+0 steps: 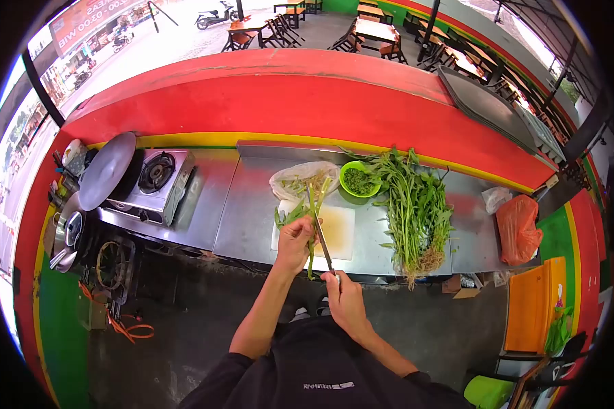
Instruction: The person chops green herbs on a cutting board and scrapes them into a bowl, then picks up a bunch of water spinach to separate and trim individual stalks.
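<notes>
My left hand [295,244] pinches a green leafy stalk [312,253] upright over the near left part of the white cutting board [344,238]. My right hand [346,301] is closed around the handle of a knife [324,244], whose blade points away from me and runs alongside the stalk. Just beyond the board lies a clear plastic bag [280,184] with plant trimmings in it. A lime green bowl [351,198] of chopped greens stands behind the board's right side. To its right, a large bunch of leafy greens [416,211] lies with its roots toward me.
The steel counter [245,204] runs along a red wall [266,102]. On the left are a gas stove [158,180] and a large wok [108,170] leaning beside it. An orange plastic bag [518,228] sits at the counter's right end. An orange cabinet [525,310] stands lower right.
</notes>
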`<action>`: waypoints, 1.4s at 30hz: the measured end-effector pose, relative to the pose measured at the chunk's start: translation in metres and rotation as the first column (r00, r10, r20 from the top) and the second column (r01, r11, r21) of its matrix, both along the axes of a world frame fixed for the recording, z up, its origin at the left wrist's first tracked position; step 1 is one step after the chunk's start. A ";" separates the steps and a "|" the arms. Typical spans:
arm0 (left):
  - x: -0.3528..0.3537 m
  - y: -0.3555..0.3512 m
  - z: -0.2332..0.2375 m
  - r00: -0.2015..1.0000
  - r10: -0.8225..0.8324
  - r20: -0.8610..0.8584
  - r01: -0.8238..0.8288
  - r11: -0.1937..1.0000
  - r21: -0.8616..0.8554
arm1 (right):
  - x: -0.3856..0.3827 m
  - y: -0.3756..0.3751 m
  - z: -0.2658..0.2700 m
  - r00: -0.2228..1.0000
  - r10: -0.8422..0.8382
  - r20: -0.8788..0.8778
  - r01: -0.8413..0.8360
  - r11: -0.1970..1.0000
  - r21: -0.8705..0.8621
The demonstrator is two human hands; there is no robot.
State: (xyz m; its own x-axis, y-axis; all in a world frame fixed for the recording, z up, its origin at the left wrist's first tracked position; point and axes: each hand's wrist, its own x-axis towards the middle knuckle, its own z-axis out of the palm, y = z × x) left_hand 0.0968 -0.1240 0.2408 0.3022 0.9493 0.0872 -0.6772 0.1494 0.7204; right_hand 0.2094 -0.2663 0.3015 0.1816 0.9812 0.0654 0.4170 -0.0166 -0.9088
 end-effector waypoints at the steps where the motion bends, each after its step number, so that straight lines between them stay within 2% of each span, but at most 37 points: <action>1: -0.002 0.000 -0.002 1.000 -0.012 0.002 0.012 1.000 -0.004 | -0.002 -0.002 -0.002 1.000 -0.002 -0.013 0.002 1.000 -0.020; 3: -0.005 0.001 -0.007 0.999 -0.029 -0.026 0.030 0.999 0.042 | -0.006 -0.003 -0.002 0.999 -0.030 0.015 0.031 0.999 -0.029; 7: -0.003 -0.002 -0.003 0.991 -0.126 -0.039 0.127 0.992 0.002 | -0.007 -0.005 -0.006 0.996 -0.064 -0.056 0.063 0.998 -0.026; 9: 0.005 -0.001 -0.025 0.996 -0.089 0.023 0.088 0.996 0.033 | -0.007 -0.004 -0.006 0.994 -0.080 -0.072 0.077 0.996 -0.051; 11: 0.012 -0.002 -0.033 0.994 -0.069 0.083 0.073 0.997 -0.039 | -0.008 -0.002 -0.006 0.992 -0.100 -0.075 0.098 0.995 -0.023; 15: 0.018 -0.002 -0.033 0.995 -0.090 0.031 0.091 0.995 -0.028 | -0.003 0.004 -0.008 0.993 -0.111 -0.034 0.113 0.993 0.032; 17: 0.022 -0.001 -0.036 0.997 -0.076 0.024 0.077 0.997 -0.026 | 0.004 0.007 -0.002 0.995 -0.096 -0.003 0.096 0.995 -0.042; 21: 0.035 -0.004 -0.020 0.999 -0.045 0.019 0.046 0.998 -0.053 | 0.020 0.011 0.002 0.998 -0.059 0.022 0.061 0.996 -0.061; 23: 0.043 -0.002 -0.018 0.999 -0.021 0.040 0.024 0.997 -0.076 | 0.027 0.014 0.005 0.999 -0.047 -0.009 0.046 0.992 -0.119; 25: 0.050 0.003 -0.018 0.999 -0.027 0.020 0.029 0.997 -0.074 | 0.034 0.016 0.006 0.999 -0.038 0.020 0.040 0.993 -0.112; 28: 0.057 0.010 -0.017 0.998 0.046 0.044 -0.043 0.997 -0.070 | 0.042 0.012 -0.001 0.998 -0.043 0.051 0.048 0.993 -0.105; 30: 0.062 0.012 -0.016 0.998 0.027 0.060 -0.023 0.997 -0.067 | 0.047 0.011 -0.002 0.997 -0.047 0.053 0.052 0.994 -0.094; 32: 0.064 0.009 -0.016 0.997 0.006 0.071 -0.001 0.998 -0.065 | 0.052 0.010 -0.001 0.998 -0.058 -0.029 0.054 0.991 -0.121; 35: 0.068 0.007 -0.015 0.995 -0.084 0.056 0.090 0.991 -0.101 | 0.056 0.005 -0.005 0.997 -0.076 -0.025 0.073 0.993 -0.092; 39: 0.077 -0.002 -0.030 0.993 -0.081 0.081 0.088 0.993 -0.084 | 0.061 0.000 -0.003 0.996 -0.093 -0.014 0.091 0.990 -0.111; 41: 0.079 -0.004 -0.034 0.986 -0.113 0.119 0.112 0.994 0.019 | 0.060 -0.003 -0.005 0.994 -0.103 -0.028 0.102 0.994 -0.033; 42: 0.081 -0.013 -0.014 0.993 -0.082 0.080 0.086 0.995 -0.043 | 0.060 -0.005 -0.003 0.993 -0.116 -0.025 0.115 0.993 -0.029</action>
